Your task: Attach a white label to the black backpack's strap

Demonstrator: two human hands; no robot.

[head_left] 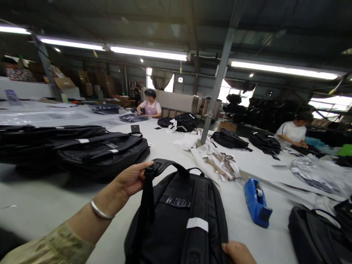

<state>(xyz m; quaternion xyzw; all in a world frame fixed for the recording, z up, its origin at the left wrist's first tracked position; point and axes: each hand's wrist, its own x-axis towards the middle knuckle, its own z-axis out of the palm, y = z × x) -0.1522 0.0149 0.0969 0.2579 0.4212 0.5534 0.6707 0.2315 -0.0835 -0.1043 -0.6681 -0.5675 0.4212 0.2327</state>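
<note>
A black backpack (178,216) lies back-panel up on the white worktable (41,205), directly before the worker, its top pointing to twelve o'clock. The left hand (133,179) is at the bag's eleven o'clock corner, thumb and fingers pinched on the black strap (147,205) just below its buckle, lifting that strap clear of the bag. A silver bangle (101,212) sits on that wrist. The right hand (238,253) rests at the bag's five o'clock edge; only the knuckles show at the frame's bottom, so whether it grips or merely presses cannot be told. A white label strip (197,223) crosses the right shoulder strap.

At the bag's two o'clock, apart from it, lies a blue tape dispenser (257,203). Beyond it, loose paper strips (224,165) lie near a grey steel post (217,84). A stack of finished black bags (101,150) stands at ten o'clock. Another dark bag (316,234) lies at four o'clock. Two other people work at the far side: one in a pink apron (150,107) at twelve, one in a white shirt (291,132) at two.
</note>
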